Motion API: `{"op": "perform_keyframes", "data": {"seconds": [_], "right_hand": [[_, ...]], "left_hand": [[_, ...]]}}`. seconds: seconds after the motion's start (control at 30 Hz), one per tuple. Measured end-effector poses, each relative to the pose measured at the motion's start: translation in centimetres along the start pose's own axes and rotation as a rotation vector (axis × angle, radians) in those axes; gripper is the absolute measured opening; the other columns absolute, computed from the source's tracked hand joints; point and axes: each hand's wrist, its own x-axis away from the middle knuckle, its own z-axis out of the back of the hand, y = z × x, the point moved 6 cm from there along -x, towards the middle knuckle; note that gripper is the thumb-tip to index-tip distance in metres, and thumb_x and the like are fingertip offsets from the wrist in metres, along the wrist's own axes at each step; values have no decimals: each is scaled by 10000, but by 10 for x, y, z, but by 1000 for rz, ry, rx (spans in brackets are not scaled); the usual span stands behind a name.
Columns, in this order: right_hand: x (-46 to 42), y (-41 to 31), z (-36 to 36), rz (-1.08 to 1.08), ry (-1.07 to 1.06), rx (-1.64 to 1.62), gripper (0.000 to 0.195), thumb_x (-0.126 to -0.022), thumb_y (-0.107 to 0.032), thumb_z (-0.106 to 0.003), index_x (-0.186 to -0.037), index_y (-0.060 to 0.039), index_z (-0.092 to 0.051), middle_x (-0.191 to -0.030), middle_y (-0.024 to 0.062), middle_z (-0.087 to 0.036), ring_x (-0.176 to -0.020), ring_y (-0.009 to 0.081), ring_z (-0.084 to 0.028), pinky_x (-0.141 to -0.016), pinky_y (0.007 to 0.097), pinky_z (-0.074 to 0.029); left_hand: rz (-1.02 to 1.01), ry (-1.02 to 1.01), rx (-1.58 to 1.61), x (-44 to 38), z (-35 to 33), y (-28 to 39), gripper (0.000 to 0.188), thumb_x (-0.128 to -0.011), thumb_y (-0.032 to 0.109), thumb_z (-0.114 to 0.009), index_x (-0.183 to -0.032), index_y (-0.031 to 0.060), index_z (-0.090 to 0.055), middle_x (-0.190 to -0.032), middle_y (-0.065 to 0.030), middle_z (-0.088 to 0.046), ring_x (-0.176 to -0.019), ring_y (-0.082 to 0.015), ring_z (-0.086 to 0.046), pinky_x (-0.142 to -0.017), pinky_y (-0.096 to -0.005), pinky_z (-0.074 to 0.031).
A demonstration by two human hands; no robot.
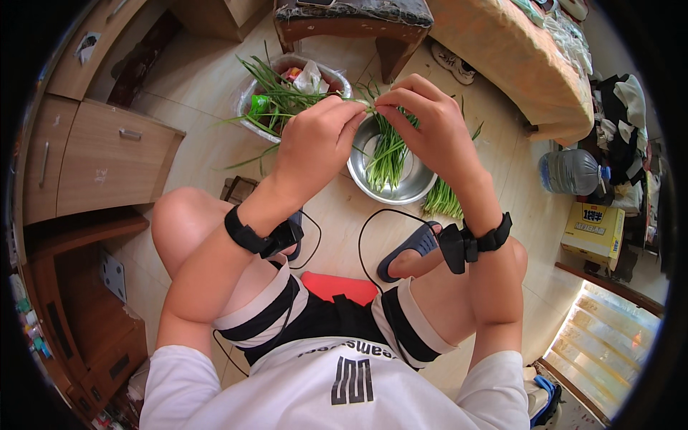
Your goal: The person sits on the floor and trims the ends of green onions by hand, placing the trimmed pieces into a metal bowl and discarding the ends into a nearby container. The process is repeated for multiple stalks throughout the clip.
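My left hand (pixel 321 131) and my right hand (pixel 438 126) meet fingertip to fingertip in front of me. Between them they pinch the pale end of a thin green stalk (pixel 367 106), seemingly a garlic chive. Below my right hand, a stainless steel bowl (pixel 415 180) on the floor holds a bunch of chives (pixel 388 161). Another bundle of chives (pixel 444 200) lies against the bowl's right side, partly hidden by my right forearm. Left of my fingers stands a bag-lined plastic basin (pixel 244 105), with long green leaves (pixel 274 88) and wrappers (pixel 310 79) in it.
A worn stool (pixel 333 32) stands beyond the basin. A cloth-draped bed or couch (pixel 516 59) is at upper right, above shoes (pixel 454 62). Wooden cabinets (pixel 107 156) line the left. A large water bottle (pixel 571 172) and a yellow carton (pixel 593 231) are at right. Cables (pixel 365 236) hang near my slippers.
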Motion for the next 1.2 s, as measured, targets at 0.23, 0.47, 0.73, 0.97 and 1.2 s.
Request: {"op": "perform_keyframes", "data": {"seconds": [0.23,0.47,0.73,0.97,1.2], "right_hand": [[1,-3,-11,4,13,43,84,-930,-29,-666,-1003,-22,-625,-987,119,-598,-830,361,-637,-728,426,-541],[1,10,-9,-125,105,69,73,-991,-84,-624,-1043,-36,-608,-1005,131,-597,-848,367,-649,-732,432,-544],[-2,21,0,-139,189,82,74,-997,-96,-625,-1021,-25,-627,-1010,141,-622,-854,368,-647,-744,427,-534],[-4,44,2,-225,274,17,107,-983,-95,-648,-1037,-4,-649,-933,152,-676,-805,321,-676,-722,386,-539],[-34,75,-104,-389,31,-266,199,-924,-147,-730,-1013,31,-730,-810,149,-747,-731,164,-713,-675,329,-557]], "left_hand": [[35,-24,25,2,2,2,122,-931,52,-701,-1024,-23,-726,-819,-155,-664,-634,-290,-608,-592,-362,-481],[54,5,72,0,5,-1,120,-936,48,-698,-1027,-26,-726,-792,-138,-656,-608,-250,-592,-568,-341,-466],[143,1,101,1,8,-2,100,-928,63,-694,-991,-9,-720,-825,-169,-674,-712,-370,-648,-631,-420,-504],[169,47,153,3,10,-15,149,-989,108,-655,-1014,-24,-719,-804,-116,-685,-647,-209,-609,-588,-321,-475],[662,47,671,10,6,-50,272,-1095,214,-533,-1045,-17,-669,-748,37,-543,-573,-34,-450,-531,-213,-370]]}}
